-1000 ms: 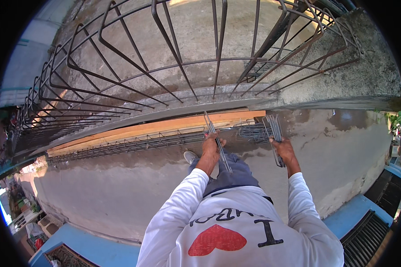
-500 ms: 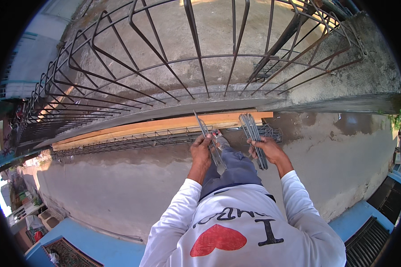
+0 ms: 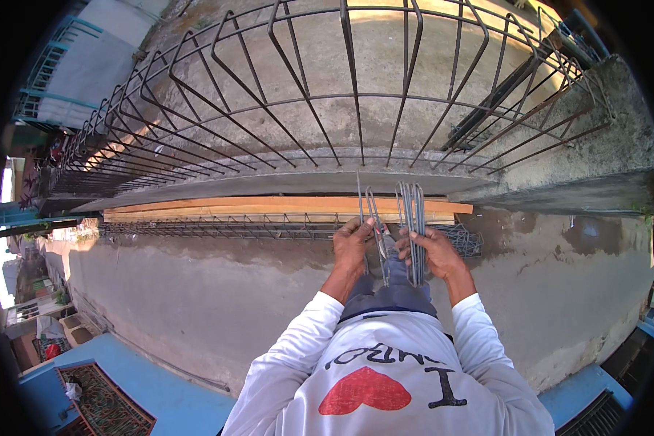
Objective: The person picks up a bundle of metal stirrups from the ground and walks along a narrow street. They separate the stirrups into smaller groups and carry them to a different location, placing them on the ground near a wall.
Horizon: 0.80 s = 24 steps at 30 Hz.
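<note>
My left hand is closed around a couple of thin steel rebar stirrups, pinched between thumb and fingers and pointing away from me. In my right hand is a thicker bundle of the same grey bent stirrups, gripped near its middle with the thumb on top. The two sets stand almost parallel in front of my legs, a small gap between them. How many pieces each hand has is hard to tell.
A long rebar cage rises from the low concrete wall ahead. Orange-brown planks lie along the wall's foot beside a narrower rebar lattice. More stirrups lie on the ground to the right. A blue ledge is at lower left.
Both hands have come closer together, and the left-hand stirrups have swung from slanted to nearly upright beside the right-hand bundle. The whole view has shifted slightly.
</note>
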Tool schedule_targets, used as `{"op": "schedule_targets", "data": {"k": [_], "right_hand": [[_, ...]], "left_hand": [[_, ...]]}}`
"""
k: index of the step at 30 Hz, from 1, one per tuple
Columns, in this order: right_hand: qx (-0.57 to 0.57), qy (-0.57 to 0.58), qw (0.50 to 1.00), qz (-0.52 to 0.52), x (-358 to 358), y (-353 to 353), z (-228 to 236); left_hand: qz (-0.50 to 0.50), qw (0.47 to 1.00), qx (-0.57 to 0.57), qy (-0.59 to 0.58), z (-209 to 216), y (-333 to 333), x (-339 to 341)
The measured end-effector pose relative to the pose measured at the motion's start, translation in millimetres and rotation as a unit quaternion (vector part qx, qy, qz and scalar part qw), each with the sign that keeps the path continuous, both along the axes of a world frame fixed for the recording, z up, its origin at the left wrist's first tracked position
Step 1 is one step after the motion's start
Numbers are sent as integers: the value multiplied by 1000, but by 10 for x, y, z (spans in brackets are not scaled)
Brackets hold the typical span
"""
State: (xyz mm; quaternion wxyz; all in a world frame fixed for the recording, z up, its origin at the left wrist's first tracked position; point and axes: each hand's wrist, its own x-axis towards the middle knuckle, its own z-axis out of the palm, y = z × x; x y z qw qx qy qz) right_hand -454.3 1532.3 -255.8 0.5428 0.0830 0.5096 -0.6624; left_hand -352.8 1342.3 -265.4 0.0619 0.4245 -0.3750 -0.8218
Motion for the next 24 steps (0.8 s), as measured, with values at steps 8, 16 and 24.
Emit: {"op": "schedule_targets", "data": {"k": [8, 16, 24], "right_hand": [[-3, 13, 999, 30, 140, -145, 95], [52, 56, 994, 78, 200, -267, 183], [54, 61, 991, 108, 252, -451, 111]], "left_hand": [[0, 999, -53, -2, 33, -234, 55], [55, 998, -14, 12, -10, -496, 36], [24, 999, -21, 10, -18, -351, 77]]}}
